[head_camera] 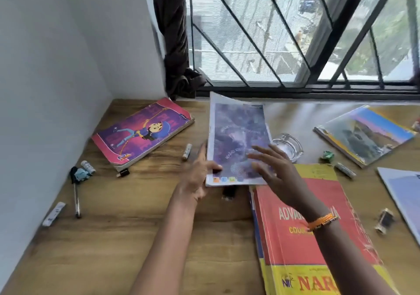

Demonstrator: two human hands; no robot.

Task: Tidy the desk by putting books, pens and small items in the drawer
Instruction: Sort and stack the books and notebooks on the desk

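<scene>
Left hand: the left hand [200, 176] pinched the near left corner of the purple book [238, 140], thumb on the cover, fingers along its left edge.
Right hand: the right hand [270, 169] was spread flat, fingers straight, over the book's near right part; a grip on nothing. An orange band [322, 221] sat on the wrist.
Purple book: mid-desk, its far end curled up toward the window [272, 33], its near edge overlapping the red book [302, 238].
Red book: at near right, on top of a stack, under the right forearm.
Other books: a pink book [141, 133] at far left, a landscape book [363, 133] at far right.
Small items: a pen [76, 197] and white tubes at left, a glass ashtray [288, 146] just right of the purple book, a green wad [327, 156] beyond it.
Desk: the wooden desk [136, 226] carried all of these.
</scene>
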